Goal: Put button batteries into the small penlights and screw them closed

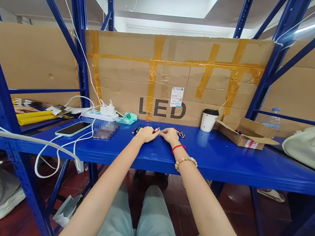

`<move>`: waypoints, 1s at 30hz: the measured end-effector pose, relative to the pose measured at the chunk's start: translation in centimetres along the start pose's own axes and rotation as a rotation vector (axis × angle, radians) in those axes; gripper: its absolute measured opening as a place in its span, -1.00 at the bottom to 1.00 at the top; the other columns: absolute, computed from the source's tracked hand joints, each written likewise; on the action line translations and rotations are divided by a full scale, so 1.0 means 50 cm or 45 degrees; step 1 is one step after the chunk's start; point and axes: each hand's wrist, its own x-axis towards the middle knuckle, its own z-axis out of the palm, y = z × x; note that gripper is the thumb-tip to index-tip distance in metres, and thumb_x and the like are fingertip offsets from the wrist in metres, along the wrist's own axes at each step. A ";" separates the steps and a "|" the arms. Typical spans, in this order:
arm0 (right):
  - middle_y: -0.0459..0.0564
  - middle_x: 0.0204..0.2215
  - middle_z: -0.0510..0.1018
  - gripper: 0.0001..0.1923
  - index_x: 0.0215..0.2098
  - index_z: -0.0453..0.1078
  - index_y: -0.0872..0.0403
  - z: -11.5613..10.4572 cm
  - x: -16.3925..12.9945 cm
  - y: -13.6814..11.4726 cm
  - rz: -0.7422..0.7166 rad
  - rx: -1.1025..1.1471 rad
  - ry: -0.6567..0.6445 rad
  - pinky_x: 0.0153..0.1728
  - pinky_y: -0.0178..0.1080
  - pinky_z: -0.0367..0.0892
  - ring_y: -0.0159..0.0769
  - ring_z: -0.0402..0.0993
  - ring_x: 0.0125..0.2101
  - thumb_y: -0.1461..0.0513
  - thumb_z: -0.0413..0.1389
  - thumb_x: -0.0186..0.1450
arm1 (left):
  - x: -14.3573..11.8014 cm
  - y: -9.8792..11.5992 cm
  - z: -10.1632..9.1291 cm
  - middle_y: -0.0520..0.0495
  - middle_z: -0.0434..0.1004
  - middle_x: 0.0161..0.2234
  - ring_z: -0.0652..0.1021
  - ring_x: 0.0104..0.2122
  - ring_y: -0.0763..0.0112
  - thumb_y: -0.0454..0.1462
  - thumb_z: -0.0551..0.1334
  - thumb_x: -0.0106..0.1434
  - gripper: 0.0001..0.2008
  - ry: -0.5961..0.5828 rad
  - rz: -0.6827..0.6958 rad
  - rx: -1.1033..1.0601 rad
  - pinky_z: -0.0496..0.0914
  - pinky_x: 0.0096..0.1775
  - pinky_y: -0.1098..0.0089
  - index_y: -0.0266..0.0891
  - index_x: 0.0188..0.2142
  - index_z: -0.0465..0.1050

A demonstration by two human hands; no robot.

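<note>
Over the blue shelf top [217, 156], my left hand [146, 134] and my right hand [170, 135] meet at the fingertips, both with bent, closed fingers. A tiny red and shiny piece [156, 130] shows at the fingertips, too small to name. Beside my left hand lie some small coloured pieces [135, 131], partly covered by the hand. Behind my right hand are small red and dark pieces [180, 133]. My right wrist carries a red cord [179, 148] and a beaded bracelet [186, 163].
At left are a phone [73, 129], white cables, a power strip with chargers [106, 112] and a green packet [128, 118]. A lidded paper cup [208, 120] and an open cardboard box [243, 137] stand right. Blue posts [275, 61] and a cardboard panel [123, 72] enclose the shelf.
</note>
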 end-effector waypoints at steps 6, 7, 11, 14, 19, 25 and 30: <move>0.02 -0.14 0.44 -0.74 -0.09 0.33 0.12 0.000 -0.002 -0.001 0.033 0.081 0.036 -0.21 -0.14 0.38 -0.28 0.42 -0.21 0.16 0.03 0.30 | -0.002 0.001 0.004 -0.14 0.42 -0.09 0.48 -0.16 0.27 -0.19 0.13 0.29 -0.72 0.007 -0.013 -0.007 0.39 -0.14 0.15 -0.31 -0.07 0.34; 0.02 -0.14 0.44 -0.73 -0.09 0.33 0.13 0.000 -0.002 -0.001 0.034 0.103 0.048 -0.21 -0.13 0.37 -0.28 0.42 -0.21 0.16 0.03 0.30 | -0.003 0.001 0.005 -0.14 0.42 -0.09 0.48 -0.16 0.27 -0.19 0.13 0.29 -0.72 0.005 -0.015 -0.010 0.40 -0.15 0.15 -0.31 -0.07 0.34; 0.03 -0.11 0.42 -0.73 -0.08 0.33 0.12 0.000 0.001 -0.001 0.017 0.226 0.111 -0.17 -0.10 0.35 -0.26 0.41 -0.18 0.15 0.03 0.31 | -0.009 0.002 0.008 -0.14 0.41 -0.09 0.48 -0.16 0.27 -0.20 0.13 0.29 -0.72 -0.011 -0.010 -0.027 0.40 -0.14 0.15 -0.31 -0.06 0.34; 0.04 -0.09 0.41 -0.73 -0.08 0.32 0.12 0.001 0.005 -0.003 -0.028 0.358 0.137 -0.16 -0.09 0.35 -0.25 0.40 -0.16 0.16 0.03 0.30 | -0.011 0.000 0.010 -0.14 0.41 -0.08 0.48 -0.15 0.27 -0.20 0.13 0.29 -0.72 -0.016 -0.021 -0.039 0.39 -0.14 0.15 -0.30 -0.06 0.34; 0.04 -0.11 0.42 -0.73 -0.07 0.31 0.13 0.005 0.004 -0.019 -0.166 0.607 0.064 -0.20 -0.11 0.37 -0.26 0.41 -0.19 0.17 0.03 0.30 | -0.010 -0.010 0.010 -0.14 0.39 -0.07 0.47 -0.15 0.27 -0.21 0.13 0.29 -0.72 0.009 -0.113 -0.062 0.41 -0.15 0.16 -0.29 -0.04 0.32; 0.01 -0.16 0.45 -0.74 -0.11 0.34 0.15 0.002 -0.009 -0.035 -0.240 0.779 -0.097 -0.24 -0.15 0.39 -0.28 0.43 -0.24 0.17 0.04 0.30 | -0.011 -0.016 0.008 -0.14 0.39 -0.06 0.47 -0.15 0.27 -0.22 0.13 0.29 -0.72 0.041 -0.174 -0.105 0.40 -0.15 0.16 -0.27 -0.04 0.33; 0.02 -0.15 0.44 -0.73 -0.10 0.33 0.14 -0.001 -0.004 -0.034 -0.195 0.879 -0.111 -0.24 -0.15 0.39 -0.29 0.43 -0.24 0.16 0.03 0.30 | -0.012 -0.016 0.008 -0.14 0.39 -0.06 0.47 -0.15 0.27 -0.22 0.13 0.29 -0.72 0.044 -0.186 -0.134 0.41 -0.15 0.17 -0.28 -0.04 0.33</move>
